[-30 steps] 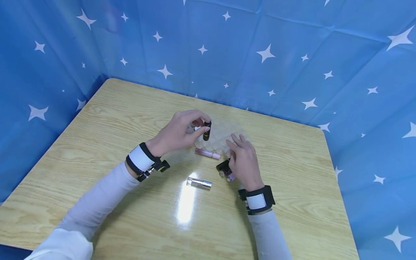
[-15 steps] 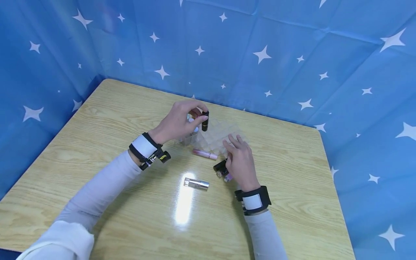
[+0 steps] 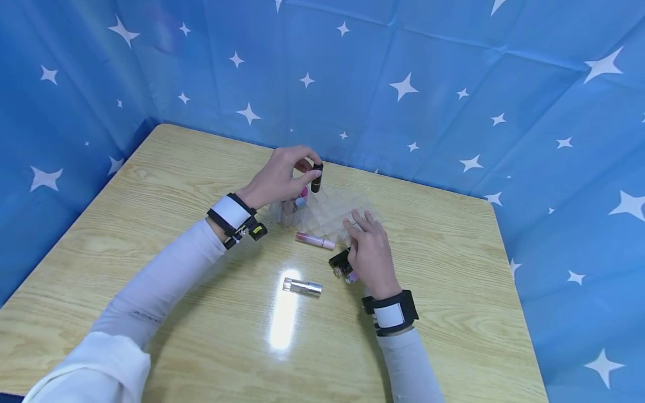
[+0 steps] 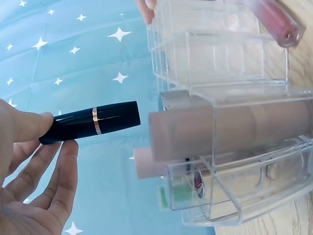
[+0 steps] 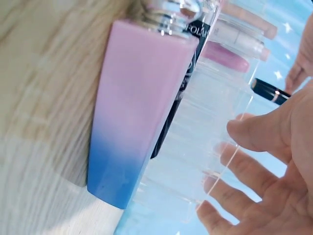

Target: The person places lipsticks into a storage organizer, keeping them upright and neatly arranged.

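Note:
My left hand [image 3: 286, 173] pinches a black lipstick tube [image 4: 98, 121] with a thin rose-gold band by its end, between thumb and fingers. The tube hangs upright above the clear compartmented organizer [image 3: 332, 210], apart from it. Several cosmetic tubes stand in the organizer's left compartments, among them a wide pinkish-brown one [image 4: 195, 129]. My right hand [image 3: 372, 254] rests with loosely bent fingers at the organizer's near right edge, fingertips on its rim. Beneath that hand lie black tubes [image 3: 340, 259] and a pink-to-blue tube [image 5: 139, 103].
A pink lip gloss tube [image 3: 314, 240] lies just in front of the organizer. Nearer to me is a silver tube with a clear end [image 3: 302, 286]. The wooden table [image 3: 211, 336] meets a blue star-patterned curtain [image 3: 353, 84] at its back edge.
My left hand has lifted the black lipstick tube up and away from me, uncovering the tubes in the organizer's left part. The right hand has stayed at the organizer's edge.

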The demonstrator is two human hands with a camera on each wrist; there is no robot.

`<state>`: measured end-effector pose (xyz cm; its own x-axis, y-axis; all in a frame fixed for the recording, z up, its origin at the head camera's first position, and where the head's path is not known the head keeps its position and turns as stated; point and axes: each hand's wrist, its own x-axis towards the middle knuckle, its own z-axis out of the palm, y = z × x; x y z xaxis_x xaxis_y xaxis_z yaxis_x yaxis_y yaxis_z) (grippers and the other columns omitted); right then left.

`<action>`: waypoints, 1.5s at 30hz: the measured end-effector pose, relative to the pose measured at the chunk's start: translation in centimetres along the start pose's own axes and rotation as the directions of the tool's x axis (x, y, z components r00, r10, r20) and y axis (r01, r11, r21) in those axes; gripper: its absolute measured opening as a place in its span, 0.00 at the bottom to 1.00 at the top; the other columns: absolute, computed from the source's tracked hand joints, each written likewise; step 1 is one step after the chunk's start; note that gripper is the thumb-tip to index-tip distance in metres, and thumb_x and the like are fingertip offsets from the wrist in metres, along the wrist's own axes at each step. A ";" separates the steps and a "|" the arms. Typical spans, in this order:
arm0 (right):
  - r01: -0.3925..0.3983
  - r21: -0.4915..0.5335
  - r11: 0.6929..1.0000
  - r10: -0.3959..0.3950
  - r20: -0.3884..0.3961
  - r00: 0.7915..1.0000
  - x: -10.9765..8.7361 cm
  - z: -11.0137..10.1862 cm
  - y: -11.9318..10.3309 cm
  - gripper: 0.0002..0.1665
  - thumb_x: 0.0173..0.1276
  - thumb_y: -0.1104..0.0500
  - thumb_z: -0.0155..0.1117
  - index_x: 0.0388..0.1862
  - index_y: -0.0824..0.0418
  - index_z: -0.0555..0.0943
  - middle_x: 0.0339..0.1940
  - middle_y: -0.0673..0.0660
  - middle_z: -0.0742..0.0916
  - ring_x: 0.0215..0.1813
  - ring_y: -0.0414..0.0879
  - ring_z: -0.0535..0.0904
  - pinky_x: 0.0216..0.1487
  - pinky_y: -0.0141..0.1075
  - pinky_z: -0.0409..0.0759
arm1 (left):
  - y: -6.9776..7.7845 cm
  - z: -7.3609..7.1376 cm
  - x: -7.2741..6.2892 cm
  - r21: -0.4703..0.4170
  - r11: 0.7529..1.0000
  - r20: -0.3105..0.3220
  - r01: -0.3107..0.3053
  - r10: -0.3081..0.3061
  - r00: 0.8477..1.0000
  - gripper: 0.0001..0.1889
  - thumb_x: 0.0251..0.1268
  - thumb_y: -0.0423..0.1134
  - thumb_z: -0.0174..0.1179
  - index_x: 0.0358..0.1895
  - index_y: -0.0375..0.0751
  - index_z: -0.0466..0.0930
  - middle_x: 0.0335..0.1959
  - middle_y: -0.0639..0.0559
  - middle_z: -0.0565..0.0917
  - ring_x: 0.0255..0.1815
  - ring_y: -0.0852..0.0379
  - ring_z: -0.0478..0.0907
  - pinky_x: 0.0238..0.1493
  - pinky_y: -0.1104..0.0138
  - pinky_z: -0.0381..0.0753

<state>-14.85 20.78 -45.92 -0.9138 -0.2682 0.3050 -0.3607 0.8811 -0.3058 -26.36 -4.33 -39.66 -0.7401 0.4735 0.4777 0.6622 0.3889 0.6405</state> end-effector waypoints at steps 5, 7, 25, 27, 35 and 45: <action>0.002 -0.006 1.000 -0.002 0.007 1.000 0.0 -0.1 0.1 0.27 0.70 0.74 0.63 0.67 0.64 0.84 0.75 0.66 0.79 0.80 0.68 0.71 0.80 0.64 0.68 | -0.5 0.1 0.6 -0.006 1.000 0.012 0.024 -0.023 1.000 0.08 0.78 0.34 0.64 0.54 0.37 0.84 0.52 0.42 0.88 0.48 0.48 0.88 0.56 0.57 0.87; 0.003 -0.005 1.000 -0.003 0.010 1.000 0.0 -0.1 0.1 0.27 0.70 0.75 0.62 0.67 0.64 0.84 0.75 0.66 0.79 0.79 0.68 0.71 0.80 0.63 0.68 | -0.7 0.2 0.7 -0.007 0.999 0.018 0.034 -0.034 0.999 0.08 0.77 0.33 0.64 0.54 0.37 0.84 0.52 0.42 0.88 0.48 0.48 0.88 0.56 0.56 0.87; 0.006 0.002 1.000 -0.006 0.011 1.000 0.0 0.0 0.2 0.27 0.70 0.75 0.62 0.67 0.64 0.84 0.75 0.65 0.80 0.79 0.68 0.71 0.80 0.62 0.68 | -2.5 1.7 0.6 0.017 0.988 0.134 0.156 -0.157 0.979 0.08 0.78 0.36 0.64 0.53 0.38 0.83 0.52 0.44 0.88 0.50 0.48 0.89 0.52 0.56 0.88; 0.007 0.004 1.000 -0.007 0.010 1.000 0.0 -0.1 0.2 0.27 0.70 0.75 0.62 0.67 0.64 0.84 0.75 0.66 0.80 0.79 0.68 0.71 0.80 0.62 0.68 | -2.6 1.9 0.6 0.037 0.988 0.133 0.152 -0.156 0.979 0.08 0.78 0.36 0.64 0.53 0.38 0.83 0.51 0.44 0.88 0.51 0.47 0.88 0.52 0.55 0.88; -0.006 -0.007 1.000 0.006 0.022 1.000 0.1 -0.3 0.1 0.27 0.71 0.74 0.63 0.68 0.63 0.84 0.76 0.65 0.80 0.80 0.67 0.70 0.80 0.63 0.68 | -3.1 2.3 0.3 0.100 0.980 0.107 0.169 -0.180 0.978 0.08 0.76 0.39 0.67 0.52 0.42 0.85 0.52 0.47 0.88 0.54 0.47 0.84 0.54 0.55 0.85; -0.004 0.004 1.000 0.004 0.011 1.000 0.1 -0.3 0.3 0.27 0.70 0.75 0.63 0.67 0.63 0.84 0.75 0.65 0.80 0.80 0.67 0.71 0.80 0.63 0.68 | -3.3 2.7 0.2 0.126 0.975 0.105 0.184 -0.198 0.975 0.09 0.76 0.40 0.67 0.52 0.42 0.85 0.51 0.47 0.89 0.53 0.46 0.86 0.53 0.53 0.86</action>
<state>-14.96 21.13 -45.73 -0.9171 -0.2695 0.2937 -0.3582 0.8804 -0.3109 -28.35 -3.44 -43.29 -0.8399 0.4673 0.2762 0.5241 0.5657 0.6366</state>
